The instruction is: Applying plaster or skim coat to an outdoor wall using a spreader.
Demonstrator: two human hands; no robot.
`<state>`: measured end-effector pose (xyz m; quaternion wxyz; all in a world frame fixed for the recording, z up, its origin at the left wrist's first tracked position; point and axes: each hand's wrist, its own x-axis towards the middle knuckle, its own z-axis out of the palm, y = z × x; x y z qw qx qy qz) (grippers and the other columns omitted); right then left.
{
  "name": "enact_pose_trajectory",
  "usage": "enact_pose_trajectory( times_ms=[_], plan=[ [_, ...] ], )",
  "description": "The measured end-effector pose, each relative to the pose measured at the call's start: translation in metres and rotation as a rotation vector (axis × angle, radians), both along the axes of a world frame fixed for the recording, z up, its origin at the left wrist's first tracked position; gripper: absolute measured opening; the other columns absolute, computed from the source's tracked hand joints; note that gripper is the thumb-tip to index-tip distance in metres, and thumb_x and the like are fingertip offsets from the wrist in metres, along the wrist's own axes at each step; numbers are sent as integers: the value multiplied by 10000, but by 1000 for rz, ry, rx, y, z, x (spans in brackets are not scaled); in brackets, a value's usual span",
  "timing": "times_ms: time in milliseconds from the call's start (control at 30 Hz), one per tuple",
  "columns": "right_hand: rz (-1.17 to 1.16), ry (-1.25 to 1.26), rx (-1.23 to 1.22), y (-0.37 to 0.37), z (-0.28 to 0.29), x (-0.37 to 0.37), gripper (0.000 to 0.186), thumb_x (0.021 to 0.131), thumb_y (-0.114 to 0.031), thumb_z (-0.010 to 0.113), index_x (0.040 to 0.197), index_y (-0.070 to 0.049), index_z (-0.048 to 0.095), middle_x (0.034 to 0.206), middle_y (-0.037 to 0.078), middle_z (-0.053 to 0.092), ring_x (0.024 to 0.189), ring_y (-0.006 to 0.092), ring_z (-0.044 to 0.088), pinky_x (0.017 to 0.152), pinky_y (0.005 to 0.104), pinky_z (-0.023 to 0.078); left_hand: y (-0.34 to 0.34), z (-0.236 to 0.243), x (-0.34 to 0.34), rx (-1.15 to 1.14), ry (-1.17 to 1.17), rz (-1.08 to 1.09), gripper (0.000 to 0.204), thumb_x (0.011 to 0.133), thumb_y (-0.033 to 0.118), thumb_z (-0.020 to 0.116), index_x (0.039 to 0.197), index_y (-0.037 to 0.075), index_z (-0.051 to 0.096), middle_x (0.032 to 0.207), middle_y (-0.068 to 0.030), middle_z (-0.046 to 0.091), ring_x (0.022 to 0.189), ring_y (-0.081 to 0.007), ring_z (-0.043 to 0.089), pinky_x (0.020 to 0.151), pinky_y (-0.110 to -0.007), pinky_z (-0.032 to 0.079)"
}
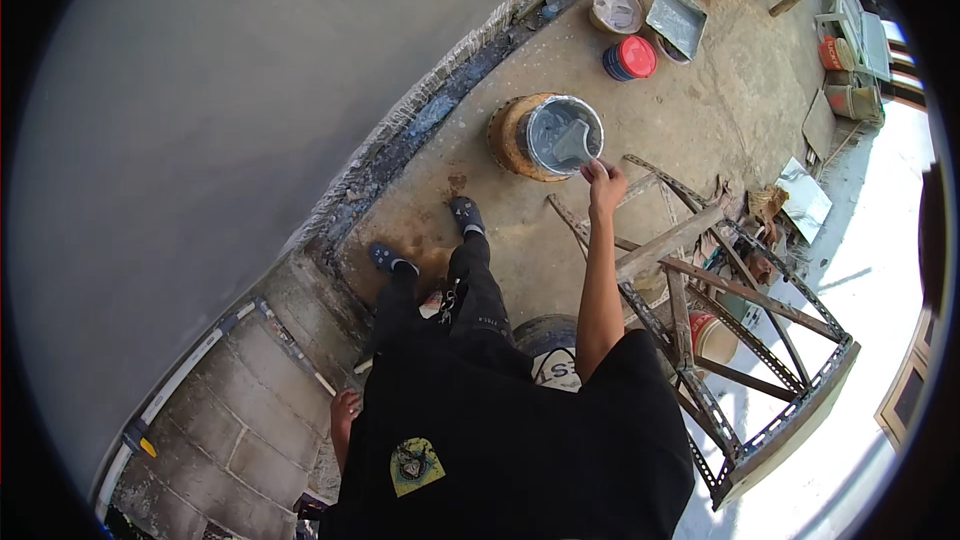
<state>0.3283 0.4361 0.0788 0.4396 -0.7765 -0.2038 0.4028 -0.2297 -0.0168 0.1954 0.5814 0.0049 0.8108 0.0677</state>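
My right hand (604, 186) reaches forward with its fingers closed on the upper end of a broad grey scraper (573, 142). The scraper's wide blade is coated and dips into a round bucket (537, 136) of wet grey paste. That bucket stands on or against a brown, drum-like support (509, 136). My left hand (345, 406) hangs low beside my left hip, fingers curled. A thin greyish edge shows just above it; my body hides much of this hand, and I cannot make out what it holds.
A grey plastered wall (230, 90) rises at the left, above bare blocks (255, 420). A metal-framed stand (745, 290) is close on my right. Farther off are a red-lidded pail (630, 58), a grey tray (677, 19) and a plastic-lined tub (616, 8).
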Motion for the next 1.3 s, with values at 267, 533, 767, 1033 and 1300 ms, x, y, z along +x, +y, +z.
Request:
enact_pose_trajectory(
  times_ms=[267,533,767,1033,1300],
  plan=[
    [-171,91,449,-77,-17,-19,167,841,2,571,940,109,489,906,170,572,798,239,632,727,311,562,-10,-72,-8,164,-34,121,487,884,381,429,1280,98,428,1176,-118,541,1074,-254,528,924,-422,377],
    [-116,-41,453,-111,-36,-20,182,852,-16,557,976,75,460,879,157,580,758,234,640,676,318,567,-47,-86,5,236,0,201,454,877,338,452,1247,74,466,1126,-115,565,1046,-239,545,916,-418,389],
    [114,-68,161,-119,-24,-19,220,848,-77,566,943,11,389,763,152,600,528,183,599,443,263,479,-77,-86,35,192,-8,185,453,881,345,451,1250,83,463,1163,-133,540,1062,-259,537,924,-434,390],
    [359,-504,-44,-122,-37,-11,287,800,-138,600,950,7,403,747,191,604,695,321,601,661,402,443,-53,-94,54,152,16,31,474,881,378,446,1258,90,456,1203,-152,520,1110,-294,507,941,-448,367],
    [465,-524,-221,-118,-52,-2,326,822,-280,578,913,32,554,793,242,601,806,399,587,723,431,432,-47,-114,77,270,-21,150,478,885,391,441,1259,93,452,1176,-152,531,1101,-293,509,935,-457,360]
  ],
)
